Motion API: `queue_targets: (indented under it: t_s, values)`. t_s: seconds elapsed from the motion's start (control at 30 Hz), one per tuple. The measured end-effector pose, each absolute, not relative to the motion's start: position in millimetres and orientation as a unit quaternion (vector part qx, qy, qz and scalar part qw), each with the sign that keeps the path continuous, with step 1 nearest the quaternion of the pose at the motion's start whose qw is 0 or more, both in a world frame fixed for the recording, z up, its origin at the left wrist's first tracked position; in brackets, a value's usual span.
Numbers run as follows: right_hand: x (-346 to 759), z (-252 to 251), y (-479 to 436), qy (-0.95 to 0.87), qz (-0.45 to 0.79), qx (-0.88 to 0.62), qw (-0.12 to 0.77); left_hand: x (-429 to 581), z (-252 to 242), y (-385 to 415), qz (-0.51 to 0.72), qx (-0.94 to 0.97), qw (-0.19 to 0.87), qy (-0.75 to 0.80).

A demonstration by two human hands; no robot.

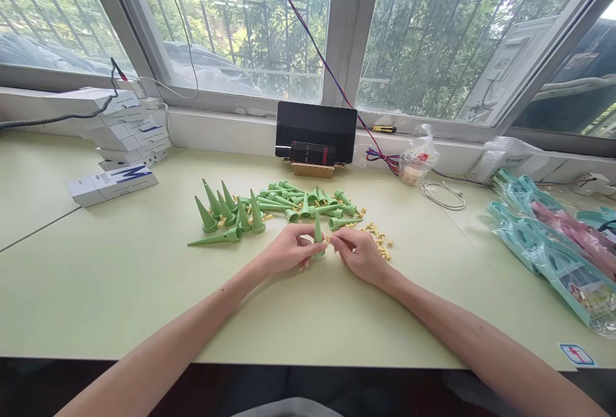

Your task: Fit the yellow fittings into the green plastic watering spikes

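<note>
My left hand (292,248) grips a green plastic spike (318,229), a hollow cone held upright with its tip pointing up. From the right, my right hand (359,250) pinches a small yellow plug (328,240) against the side of that spike. How deep the plug sits is hidden by my fingers. Several green spikes (206,215) stand upright to the left, some with yellow pieces at their sides, and one spike (216,237) lies flat before them. Behind my hands lies a heap of green spikes (289,197). Loose yellow plugs (380,237) are scattered beyond my right hand.
A tablet (315,123) and a phone (312,153) lean upright at the back. White boxes (115,185) are stacked at left. To the right are a plastic-wrapped cup (416,163), a coiled white cable (443,195) and bagged teal plastic items (543,231). The table's front edge (337,364) is near me.
</note>
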State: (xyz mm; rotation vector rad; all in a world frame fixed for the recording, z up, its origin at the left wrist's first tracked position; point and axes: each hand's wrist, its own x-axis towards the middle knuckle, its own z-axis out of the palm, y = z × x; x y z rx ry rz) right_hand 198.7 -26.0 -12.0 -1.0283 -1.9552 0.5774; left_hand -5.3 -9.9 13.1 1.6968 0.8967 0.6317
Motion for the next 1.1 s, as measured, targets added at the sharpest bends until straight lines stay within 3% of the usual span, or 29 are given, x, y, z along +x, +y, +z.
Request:
queue_targets:
  t_s: [0.23, 1.1]
  values:
    - [199.4, -16.9, -26.2, -0.759, 0.278, -0.409, 0.423, -5.0, 14.4, -10.9, 0.27, 0.715, 0.525, 0.375]
    - [199.6, -15.5, -26.6, -0.778, 0.28, -0.399, 0.396, -5.6, 13.3, -9.7, 0.294, 0.71, 0.522, 0.371]
